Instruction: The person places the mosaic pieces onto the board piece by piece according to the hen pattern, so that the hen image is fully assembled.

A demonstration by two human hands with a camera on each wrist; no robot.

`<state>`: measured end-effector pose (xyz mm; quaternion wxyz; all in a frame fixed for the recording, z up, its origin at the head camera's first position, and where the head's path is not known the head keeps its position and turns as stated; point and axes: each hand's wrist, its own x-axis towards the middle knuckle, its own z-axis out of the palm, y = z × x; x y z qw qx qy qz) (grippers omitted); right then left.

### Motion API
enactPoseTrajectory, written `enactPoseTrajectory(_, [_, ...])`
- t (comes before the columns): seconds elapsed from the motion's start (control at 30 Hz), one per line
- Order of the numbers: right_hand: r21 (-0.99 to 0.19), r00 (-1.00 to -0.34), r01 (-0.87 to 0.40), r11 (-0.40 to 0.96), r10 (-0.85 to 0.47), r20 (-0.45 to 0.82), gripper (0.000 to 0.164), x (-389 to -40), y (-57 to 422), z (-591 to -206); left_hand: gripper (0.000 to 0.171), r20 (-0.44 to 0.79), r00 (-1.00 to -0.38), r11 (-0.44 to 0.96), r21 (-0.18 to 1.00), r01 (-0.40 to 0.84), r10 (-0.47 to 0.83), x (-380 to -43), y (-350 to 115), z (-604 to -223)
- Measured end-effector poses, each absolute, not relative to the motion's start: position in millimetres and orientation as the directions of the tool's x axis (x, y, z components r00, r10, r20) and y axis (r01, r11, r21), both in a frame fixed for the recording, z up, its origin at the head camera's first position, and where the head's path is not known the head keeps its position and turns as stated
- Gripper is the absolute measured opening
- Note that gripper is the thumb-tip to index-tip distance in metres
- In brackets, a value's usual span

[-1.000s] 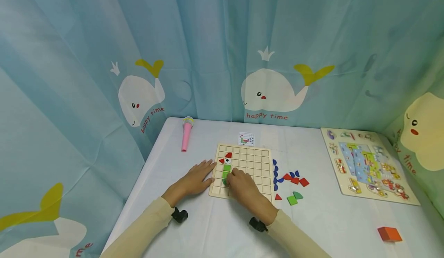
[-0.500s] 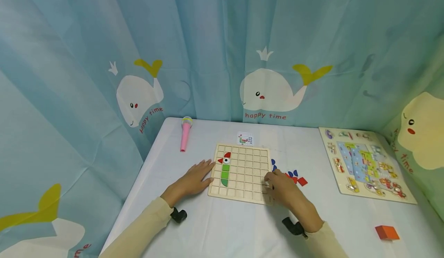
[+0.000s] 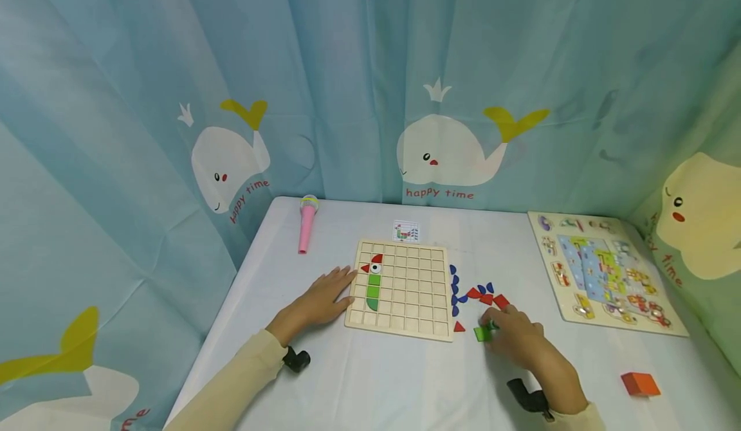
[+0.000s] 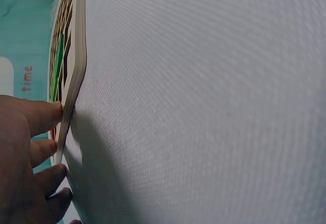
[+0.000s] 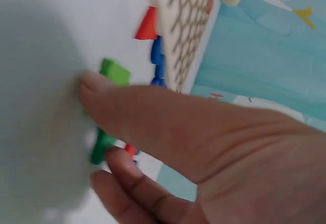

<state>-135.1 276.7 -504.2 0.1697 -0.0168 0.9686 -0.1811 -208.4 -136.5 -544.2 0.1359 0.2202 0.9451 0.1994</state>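
Note:
My left hand point(image 3: 324, 294) lies with its fingers spread at the left edge of the wooden grid board point(image 3: 413, 293); in the left wrist view, its fingertips point(image 4: 55, 113) touch the rim. On the board, red pieces, a white eye tile point(image 3: 375, 268), two green squares point(image 3: 374, 286) and a dark green quarter circle point(image 3: 372, 304) form a column. Right of the board, my right hand point(image 3: 518, 338) reaches down over a loose dark green quarter circle point(image 3: 493, 325) and a light green square point(image 3: 481, 334). Its thumb and fingers stand apart around the quarter circle in the right wrist view.
Blue half circles point(image 3: 454, 289) line the board's right side, near red pieces point(image 3: 487, 299) and a red triangle point(image 3: 459, 327). A picture card point(image 3: 406, 231) lies behind the board, a pink microphone point(image 3: 306, 228) back left. A puzzle board point(image 3: 602, 276) and an orange block point(image 3: 640, 384) are at right.
My right hand has left the dark green quarter circle on the board and moved right to the loose green pieces. The left hand stays at the board's edge.

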Motion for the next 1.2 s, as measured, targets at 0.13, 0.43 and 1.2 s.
enactPoseTrajectory(0.13, [-0.353, -0.954, 0.043, 0.935, -0.066, -0.291, 0.029, -131, 274, -509, 0.066, -0.166, -0.863, 0.817, 0.447, 0.366, 0.477, -208, -138, -543])
enactPoseTrajectory(0.43, [-0.428, -0.989, -0.081, 0.9, -0.127, -0.081, 0.024, -125, 251, -524, 0.066, -0.155, -0.859, 0.807, 0.456, 0.377, 0.488, -210, -139, -543])
enactPoseTrajectory(1.2, [-0.548, -0.97, -0.217, 0.808, -0.239, 0.032, 0.022, -151, 183, -512, 0.065, -0.166, -0.864, 0.814, 0.454, 0.361, 0.476, -211, -138, -547])
